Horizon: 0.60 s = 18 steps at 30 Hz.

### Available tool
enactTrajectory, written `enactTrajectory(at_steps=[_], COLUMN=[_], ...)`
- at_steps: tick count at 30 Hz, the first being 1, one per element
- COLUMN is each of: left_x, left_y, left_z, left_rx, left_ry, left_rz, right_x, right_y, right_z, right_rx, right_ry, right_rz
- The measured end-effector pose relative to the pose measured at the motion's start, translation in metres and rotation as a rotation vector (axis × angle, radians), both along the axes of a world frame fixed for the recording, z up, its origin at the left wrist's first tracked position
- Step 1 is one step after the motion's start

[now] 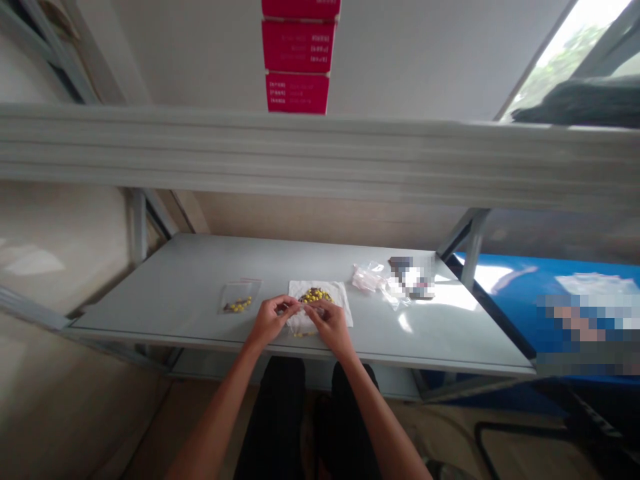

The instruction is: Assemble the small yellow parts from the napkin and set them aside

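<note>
My left hand (270, 319) and my right hand (330, 323) meet over the near edge of a white cloth (336, 293) on the grey shelf. Both pinch a small clear plastic bag (301, 321) between their fingertips; a few yellow beads show at its bottom. A heap of small yellow and brown beads (315, 295) lies on the cloth just beyond my fingers. To the left lies another small clear bag (240, 297) with yellow and brown beads inside it.
The grey metal shelf (190, 280) has a beam (320, 153) overhead. Crumpled empty clear bags (373, 279) lie right of the cloth. A blue surface (505, 293) adjoins on the right. Red boxes (299, 57) stand stacked behind.
</note>
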<state>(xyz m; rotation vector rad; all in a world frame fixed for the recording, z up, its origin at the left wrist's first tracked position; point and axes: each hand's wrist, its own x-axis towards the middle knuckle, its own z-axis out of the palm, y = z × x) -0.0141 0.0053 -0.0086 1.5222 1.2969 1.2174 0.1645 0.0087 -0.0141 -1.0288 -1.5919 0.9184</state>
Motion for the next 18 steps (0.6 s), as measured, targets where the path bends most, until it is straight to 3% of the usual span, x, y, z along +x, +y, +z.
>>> enactTrajectory(at_steps=[18], left_x=[0.0015], left_y=[-0.0024], left_z=[0.0013], left_rx=[0.042], left_ry=[0.040], left_rz=[-0.071], right_x=[-0.0006], right_y=[-0.0011], right_z=[0.0011], right_rx=[0.021], right_ry=[-0.069], right_rz=[-0.009])
